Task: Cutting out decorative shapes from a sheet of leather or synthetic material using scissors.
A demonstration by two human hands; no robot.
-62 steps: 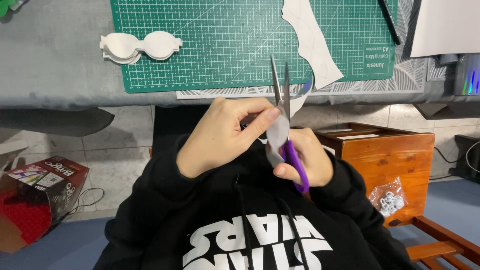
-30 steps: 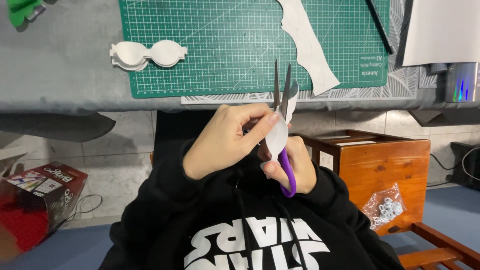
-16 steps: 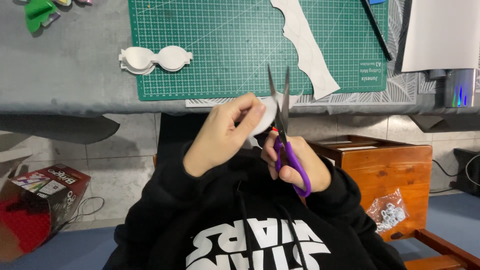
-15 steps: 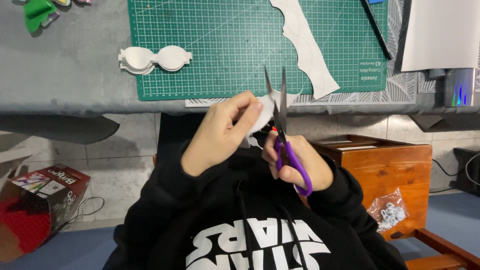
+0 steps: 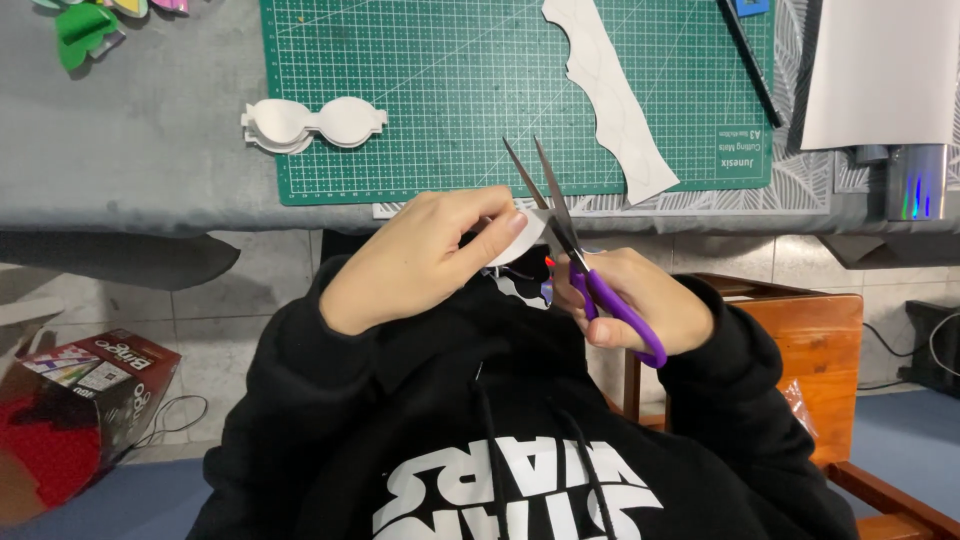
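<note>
My left hand (image 5: 425, 255) pinches a small white paper piece (image 5: 522, 238) just below the table's front edge. My right hand (image 5: 640, 300) grips purple-handled scissors (image 5: 575, 250), whose blades are slightly apart and cross the paper's right edge, tips pointing up toward the green cutting mat (image 5: 500, 90). Both hands are close together over my black hooded sweater. On the mat's left edge lies a stack of white double-rounded cut-outs (image 5: 310, 125). A long white paper strip with a wavy edge (image 5: 610, 95) lies on the mat's right half.
The grey table top (image 5: 130, 140) holds green and coloured paper shapes (image 5: 85, 25) at the far left, a white sheet (image 5: 885, 65) and a dark pen-like tool (image 5: 750, 60) at the right. A wooden seat (image 5: 815, 350) is on the right, a red box (image 5: 70, 410) on the floor left.
The view has shifted slightly over the two seconds. The scissors have tilted and worked along the white piece, which my left hand has turned a little; my hands stay below the table edge.
</note>
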